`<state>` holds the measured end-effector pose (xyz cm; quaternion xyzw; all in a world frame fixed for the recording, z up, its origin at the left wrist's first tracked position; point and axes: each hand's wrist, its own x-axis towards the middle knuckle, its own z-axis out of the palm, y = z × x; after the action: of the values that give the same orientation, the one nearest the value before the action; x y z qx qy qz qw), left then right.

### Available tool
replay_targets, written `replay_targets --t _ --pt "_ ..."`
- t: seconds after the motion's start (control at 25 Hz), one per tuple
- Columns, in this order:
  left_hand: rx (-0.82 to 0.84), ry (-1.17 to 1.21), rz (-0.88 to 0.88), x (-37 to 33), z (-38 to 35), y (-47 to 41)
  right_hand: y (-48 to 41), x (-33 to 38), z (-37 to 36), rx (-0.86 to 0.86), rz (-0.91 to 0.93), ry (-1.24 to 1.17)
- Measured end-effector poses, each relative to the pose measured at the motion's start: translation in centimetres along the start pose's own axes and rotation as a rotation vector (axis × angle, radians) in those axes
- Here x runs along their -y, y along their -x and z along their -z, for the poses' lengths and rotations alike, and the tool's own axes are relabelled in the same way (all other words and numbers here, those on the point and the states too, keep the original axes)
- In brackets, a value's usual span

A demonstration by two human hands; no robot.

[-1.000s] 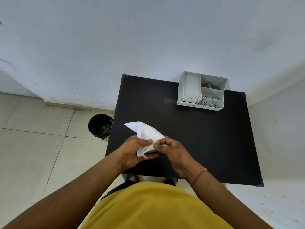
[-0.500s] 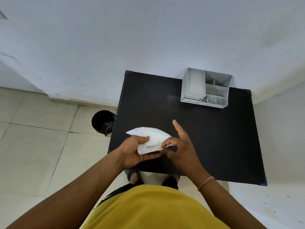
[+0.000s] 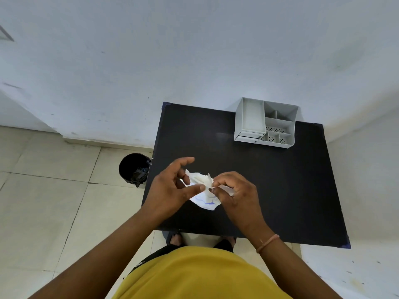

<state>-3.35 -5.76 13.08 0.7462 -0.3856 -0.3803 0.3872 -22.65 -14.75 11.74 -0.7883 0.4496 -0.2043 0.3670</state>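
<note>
A white sheet of paper (image 3: 203, 196), creased and partly crumpled with faint blue marks, is held between both hands above the near left part of the black table (image 3: 269, 180). My right hand (image 3: 235, 193) pinches its upper edge between thumb and fingertips. My left hand (image 3: 172, 188) is at the paper's left side with the fingers spread; the thumb touches the sheet near the pinch and the index finger points up and away. My hands hide part of the paper.
A grey desk organiser (image 3: 266, 123) with several compartments stands at the table's far edge against the white wall. A black bin (image 3: 134, 169) sits on the tiled floor left of the table. My feet show under the near edge.
The paper has gone from a folded, rounded shape to a more crumpled one. My left hand has loosened its grip and spread its fingers. My right hand's fingers have curled into a pinch.
</note>
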Motion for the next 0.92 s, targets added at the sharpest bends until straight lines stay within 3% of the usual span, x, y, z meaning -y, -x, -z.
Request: replay_targets --t 0.12,0.28,0.48,0.72,0.92 --pt "0.183 -0.191 -0.117 -2.6 1.1 -1.4 0.2 0.6 0.0 -0.072 0.070 0.096" --pt "0.406 -0.141 -0.075 -4.3 1.5 -2.9 0.1 1.0 0.0 -0.073 0.113 0.081" --pt "0.344 -0.010 -0.134 -4.3 2.4 -3.3 0.4 2.3 0.4 -0.003 -0.033 0.054" --pt "0.358 0.056 -0.177 -3.6 2.8 -2.6 0.5 3.3 1.7 0.106 -0.010 -0.010" --pt "0.346 -0.178 -0.240 -3.6 3.5 -2.5 0.7 3.5 2.0 0.129 -0.099 -0.141"
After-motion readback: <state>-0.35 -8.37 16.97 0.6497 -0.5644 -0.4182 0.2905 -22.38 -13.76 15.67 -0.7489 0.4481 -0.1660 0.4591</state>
